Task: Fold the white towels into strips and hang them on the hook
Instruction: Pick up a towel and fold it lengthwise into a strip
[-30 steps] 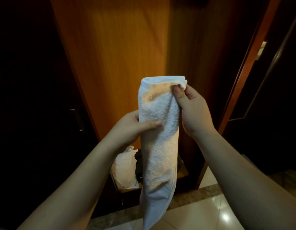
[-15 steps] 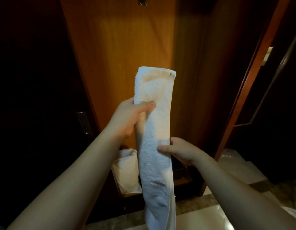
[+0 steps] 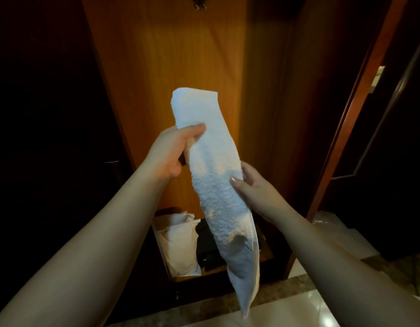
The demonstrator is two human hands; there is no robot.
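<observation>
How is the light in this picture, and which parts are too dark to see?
Head view: warm light falls on the wooden panel and the towel; the left side is nearly black; glare shines on the floor tile; the hook is dim.

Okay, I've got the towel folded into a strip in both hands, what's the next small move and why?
Probably lift the towel toward the hook at the top of the wooden panel. It already hangs as a narrow strip: your left hand pinches it near the top, your right hand steadies the middle, and the hook sits well above the top edge.
</observation>
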